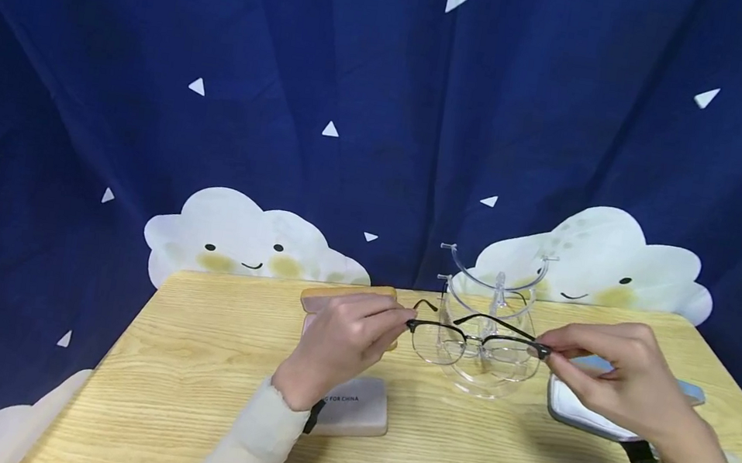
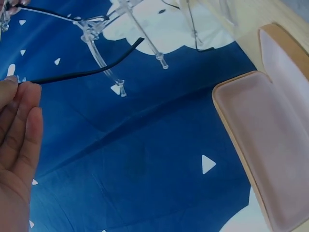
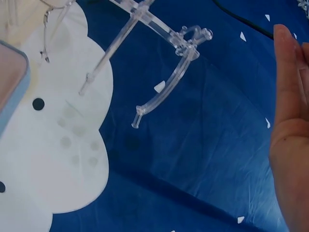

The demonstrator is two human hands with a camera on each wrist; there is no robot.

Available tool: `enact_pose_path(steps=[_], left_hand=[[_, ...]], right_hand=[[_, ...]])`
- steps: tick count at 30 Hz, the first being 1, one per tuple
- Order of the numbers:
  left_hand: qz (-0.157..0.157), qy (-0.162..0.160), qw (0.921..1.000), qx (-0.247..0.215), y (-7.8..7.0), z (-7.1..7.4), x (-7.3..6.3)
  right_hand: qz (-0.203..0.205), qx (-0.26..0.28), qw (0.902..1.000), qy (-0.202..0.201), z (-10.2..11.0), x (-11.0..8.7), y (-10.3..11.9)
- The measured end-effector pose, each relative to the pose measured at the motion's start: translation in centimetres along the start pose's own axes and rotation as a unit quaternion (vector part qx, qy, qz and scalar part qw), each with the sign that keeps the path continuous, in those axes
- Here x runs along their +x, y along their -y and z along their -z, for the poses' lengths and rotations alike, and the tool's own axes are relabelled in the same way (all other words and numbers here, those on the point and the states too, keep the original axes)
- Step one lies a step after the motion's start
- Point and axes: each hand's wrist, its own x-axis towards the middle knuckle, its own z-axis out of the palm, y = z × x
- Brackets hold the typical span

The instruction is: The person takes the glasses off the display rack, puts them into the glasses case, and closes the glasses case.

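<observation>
Both hands hold up a pair of black half-rim eyeglasses (image 1: 499,339), temples unfolded and pointing away. My left hand (image 1: 346,338) pinches one end of the frame; my right hand (image 1: 626,375) pinches the other. In the left wrist view one black temple (image 2: 82,74) reaches out from the left fingertips. Another temple (image 3: 241,20) shows beside the right hand in the right wrist view. Just behind the eyeglasses stands a clear plastic display stand (image 1: 499,286) with curved arms. Thin dark wire parts show lower on the stand, perhaps a second pair; the held lenses overlap them.
Left of the stand lies an open orange case (image 2: 227,94) with a pale pink lining, partly behind my left hand. A greyish case (image 1: 354,409) with printed lettering sits nearer. A blue case (image 1: 691,392) with a pale inside lies under my right hand. A dark blue curtain (image 1: 366,51) hangs behind the table.
</observation>
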Motion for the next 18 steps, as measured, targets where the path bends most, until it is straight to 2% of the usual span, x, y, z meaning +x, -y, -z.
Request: enact_pose_path(steps=[7,18], left_hand=[[0.017,0.013,0.9996,0.018,0.09,0.12,-0.29],[0.022,0.017,0.9993,0.025,0.23,0.13,-0.49]], right_hand=[[-0.007,0.024,0.9997,-0.009,-0.75,-0.15,-0.43],[-0.028,0.057,0.9979,-0.015,-1.11,-0.27,-0.58]])
